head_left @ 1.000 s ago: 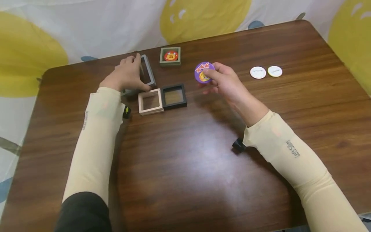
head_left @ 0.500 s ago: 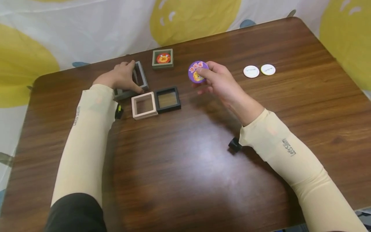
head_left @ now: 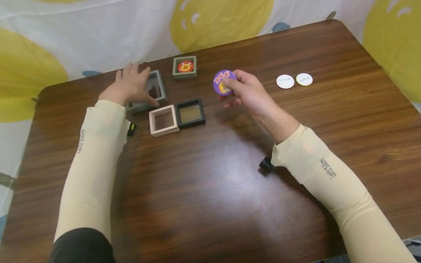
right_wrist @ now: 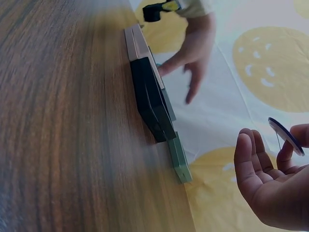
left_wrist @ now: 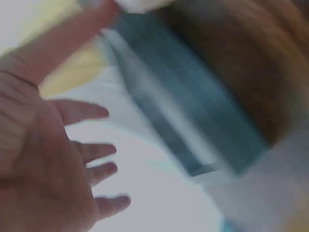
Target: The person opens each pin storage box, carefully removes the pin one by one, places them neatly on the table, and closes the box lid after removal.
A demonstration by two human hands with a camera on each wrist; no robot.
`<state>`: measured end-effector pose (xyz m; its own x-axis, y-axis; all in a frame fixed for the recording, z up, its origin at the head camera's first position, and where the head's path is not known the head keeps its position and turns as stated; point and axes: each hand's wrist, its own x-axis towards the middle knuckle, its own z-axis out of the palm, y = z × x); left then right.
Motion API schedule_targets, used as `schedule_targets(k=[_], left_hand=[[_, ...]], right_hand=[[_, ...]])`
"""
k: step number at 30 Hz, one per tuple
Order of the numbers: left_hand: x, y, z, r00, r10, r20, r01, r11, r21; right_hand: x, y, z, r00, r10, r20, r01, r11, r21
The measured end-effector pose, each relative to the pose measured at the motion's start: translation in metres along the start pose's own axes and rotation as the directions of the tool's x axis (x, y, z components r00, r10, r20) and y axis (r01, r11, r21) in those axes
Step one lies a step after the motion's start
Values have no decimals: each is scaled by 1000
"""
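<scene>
The right hand pinches the purple badge above the table while the left hand, spread and empty, hangs at the grey frame, where its low thumb could nudge the pink frame askew.

The left hand has moved a little toward nine o'clock in the head view and its grip is now loosened: the fingers, which were close together around the grey frame half a second ago, are now spread apart and point toward twelve and one o'clock. Inside this frame, a hazy grey pane appears where earlier was a darker opening.
</scene>
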<state>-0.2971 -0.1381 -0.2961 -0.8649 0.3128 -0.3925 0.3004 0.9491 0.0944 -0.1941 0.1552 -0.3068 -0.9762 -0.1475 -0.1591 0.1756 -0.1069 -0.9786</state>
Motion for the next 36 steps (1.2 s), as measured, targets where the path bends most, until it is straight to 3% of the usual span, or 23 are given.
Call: schedule_targets(k=[2,4,6,9,11,13,14,15,17,20,24,26,27,30,33,36], left_hand=[[-16,5,-7,994,-19,-105,18,1000,-13],[-32,14,-13,968,-13,-250,4,999,-37],[-46,31,-17,922,4,-387,-32,997,-66],[-63,63,-9,825,117,-554,-171,984,-46],[-69,86,2,786,211,-582,-276,961,-25],[-71,104,15,740,303,-600,-371,928,10],[-72,112,21,732,330,-596,-402,916,13],[-73,118,24,726,346,-594,-420,908,16],[-74,126,29,699,356,-620,-441,897,18],[-80,133,29,650,337,-682,-430,902,36],[-97,137,27,557,291,-778,-421,906,37],[-103,137,26,507,277,-816,-424,905,43],[-105,137,25,491,273,-827,-427,903,45],[-106,137,25,464,283,-840,-445,894,55],[-104,138,27,468,300,-831,-460,886,61],[-103,139,27,467,310,-828,-476,878,60]], right_hand=[[1,0,0,1000,-9,2,9,1000,-20],[1,0,0,1000,-19,2,19,999,-48],[2,-1,0,999,-37,-5,37,995,-96],[0,-1,-1,995,-96,2,94,970,-226],[-3,0,0,987,-161,18,158,931,-330],[-7,0,1,971,-231,59,233,868,-439],[-10,0,2,960,-267,83,274,832,-483],[-12,0,3,947,-303,107,313,796,-518],[-17,-1,4,912,-381,151,395,718,-573],[-23,-5,6,837,-506,207,518,614,-595],[-29,-10,9,722,-637,269,654,502,-566],[-31,-12,11,674,-676,298,699,454,-552],[-33,-13,12,657,-687,311,712,429,-556],[-36,-14,14,619,-708,340,731,361,-579],[-38,-13,12,602,-719,346,726,314,-611],[-39,-13,9,590,-732,339,727,299,-618]])
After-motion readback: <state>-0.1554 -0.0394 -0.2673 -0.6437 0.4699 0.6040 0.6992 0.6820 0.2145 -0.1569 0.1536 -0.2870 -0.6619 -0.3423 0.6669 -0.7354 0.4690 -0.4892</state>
